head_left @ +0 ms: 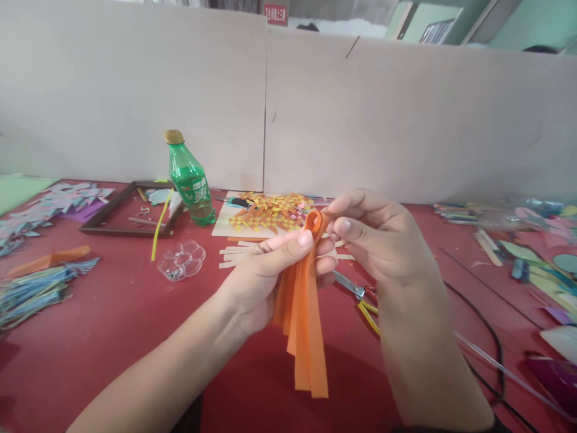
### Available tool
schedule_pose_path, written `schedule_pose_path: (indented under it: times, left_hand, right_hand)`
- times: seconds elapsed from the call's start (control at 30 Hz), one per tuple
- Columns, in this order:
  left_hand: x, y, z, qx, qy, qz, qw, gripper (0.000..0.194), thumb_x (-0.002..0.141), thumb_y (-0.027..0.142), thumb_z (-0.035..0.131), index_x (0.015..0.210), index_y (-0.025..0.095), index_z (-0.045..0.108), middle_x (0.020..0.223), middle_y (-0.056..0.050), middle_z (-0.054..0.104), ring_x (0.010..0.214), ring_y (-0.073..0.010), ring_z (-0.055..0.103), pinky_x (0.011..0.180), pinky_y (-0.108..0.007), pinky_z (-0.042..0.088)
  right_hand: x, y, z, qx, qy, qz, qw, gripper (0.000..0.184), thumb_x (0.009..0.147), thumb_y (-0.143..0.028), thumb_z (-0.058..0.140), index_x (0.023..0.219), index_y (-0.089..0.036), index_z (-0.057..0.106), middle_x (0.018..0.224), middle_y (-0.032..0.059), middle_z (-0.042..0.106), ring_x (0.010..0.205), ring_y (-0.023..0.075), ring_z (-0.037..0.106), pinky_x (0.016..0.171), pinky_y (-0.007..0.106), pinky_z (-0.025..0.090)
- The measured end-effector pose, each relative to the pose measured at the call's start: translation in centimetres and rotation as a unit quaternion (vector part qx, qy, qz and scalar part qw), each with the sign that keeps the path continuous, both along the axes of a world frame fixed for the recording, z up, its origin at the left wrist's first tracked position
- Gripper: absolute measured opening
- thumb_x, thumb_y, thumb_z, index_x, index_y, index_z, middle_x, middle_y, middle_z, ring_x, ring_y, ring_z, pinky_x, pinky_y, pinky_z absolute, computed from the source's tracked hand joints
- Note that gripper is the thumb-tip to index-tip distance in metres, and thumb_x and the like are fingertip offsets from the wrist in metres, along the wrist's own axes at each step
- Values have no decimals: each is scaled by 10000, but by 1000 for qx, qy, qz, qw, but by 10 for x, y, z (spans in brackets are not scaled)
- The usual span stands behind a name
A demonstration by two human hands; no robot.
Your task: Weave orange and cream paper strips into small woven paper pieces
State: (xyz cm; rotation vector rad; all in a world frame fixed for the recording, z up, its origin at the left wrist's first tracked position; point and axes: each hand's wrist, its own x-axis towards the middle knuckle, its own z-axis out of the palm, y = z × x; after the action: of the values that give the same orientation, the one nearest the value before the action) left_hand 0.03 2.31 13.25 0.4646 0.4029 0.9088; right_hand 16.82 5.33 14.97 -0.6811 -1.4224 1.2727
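Observation:
A bundle of orange paper strips [311, 337], bent over into a loop at the top, hangs in front of me with its loose ends at staggered lengths. My left hand [270, 264] pinches the bundle just below the loop, thumb on the near side and fingers behind. At the loop's right edge, my right hand [378, 240] has its index finger and thumb closed on the strips, as far as I can see. Behind the hands, scissors [369, 310] with yellow and red handles lie partly hidden by my right wrist.
A green bottle [193, 180] leans behind a clear flower-shaped bead tray [183, 260]. A brown frame [103, 227], woven paper pieces on a board [220, 224] and blue strips [36, 288] lie on the red table [135, 337]. Craft scraps and a black cable [493, 337] are at right.

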Motion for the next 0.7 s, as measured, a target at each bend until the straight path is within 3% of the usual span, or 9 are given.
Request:
schedule_pose_path:
  times: [0.17,0.27,0.37,0.47,0.53,0.6,0.7]
  left_hand:
    - [-3,-1,7,1,-8,-9,1000,140,759,243,774,794,118,723,780,-11,696,666,-87,655,745,-239,585]
    - [-4,-2,6,15,44,1,999,162,724,254,803,841,155,753,791,-11,723,647,-99,671,742,-255,586]
    - [-4,-3,2,83,115,47,989,163,728,267,800,881,215,780,819,-5,754,678,-117,696,785,-265,574]
    - [-3,-3,0,179,181,115,960,155,734,257,793,890,254,790,858,-4,773,793,-157,713,867,-300,555]
    - [-3,-4,0,218,227,156,936,176,718,262,802,894,266,790,903,-6,776,855,-181,709,873,-318,558]
    - [-3,-5,1,230,269,190,916,197,686,278,822,880,268,790,902,-5,777,808,-179,704,794,-307,579]
    - [-3,-7,4,233,309,209,898,243,646,311,842,876,251,790,722,-2,758,564,-142,644,552,-268,554]
  right_hand:
    - [6,0,1,91,-18,-87,992,108,735,-222,794,816,-243,726,791,-22,714,689,104,652,660,246,571]
    - [7,-3,4,129,-27,-123,984,100,749,-323,783,803,-253,737,801,-11,714,683,113,637,653,263,567]
    - [6,-9,8,110,-65,-106,986,144,801,-391,725,836,-253,746,812,11,721,706,135,658,654,286,584]
    - [2,-18,14,106,-94,-84,986,108,765,-308,770,863,-271,744,793,8,728,717,150,686,633,279,606]
    - [-1,-26,16,118,-109,-109,981,147,737,-231,791,867,-278,743,795,2,736,715,154,697,626,277,620]
    - [-4,-31,17,141,-125,-151,971,154,742,-193,780,864,-280,747,812,-1,744,723,161,705,638,292,632]
    - [-7,-37,18,173,-160,-195,952,180,764,-162,754,862,-313,758,851,-5,754,790,185,715,715,334,638]
